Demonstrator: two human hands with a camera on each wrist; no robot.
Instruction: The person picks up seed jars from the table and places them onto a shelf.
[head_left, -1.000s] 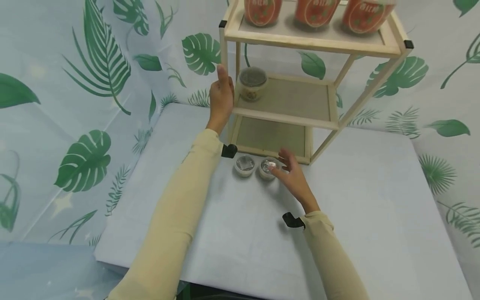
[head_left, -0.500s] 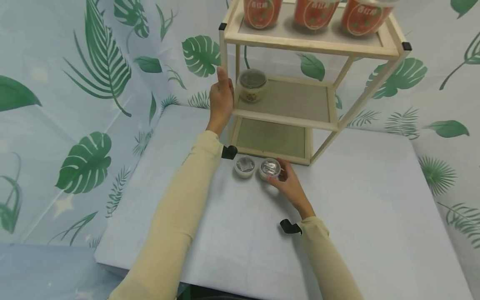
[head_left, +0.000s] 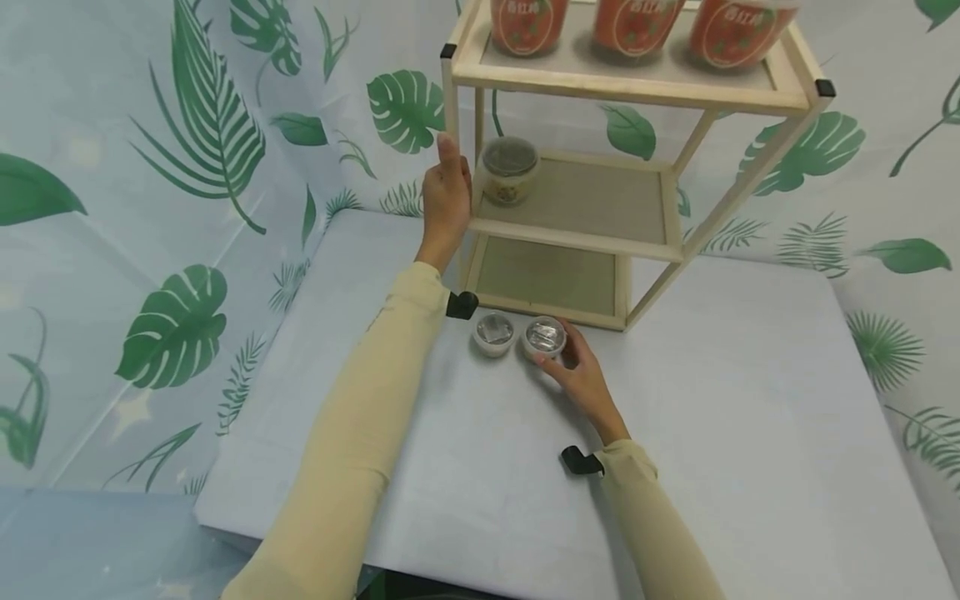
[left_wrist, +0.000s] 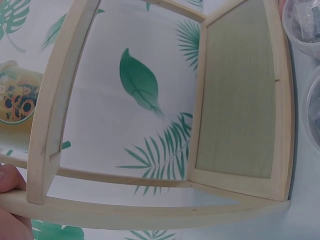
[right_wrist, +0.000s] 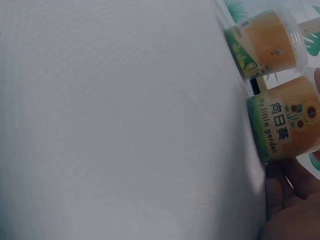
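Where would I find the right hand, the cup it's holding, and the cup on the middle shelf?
Right hand (head_left: 585, 379): head view, back of the hand.
Held cup (head_left: 544, 335): head view, its top.
Middle-shelf cup (head_left: 511, 158): head view, its lid.

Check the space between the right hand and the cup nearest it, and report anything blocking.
Nothing visible blocks it: the right hand already has its thumb and fingers curled at the nearest cup. The other cup stands to its left and the wooden shelf behind, neither in between.
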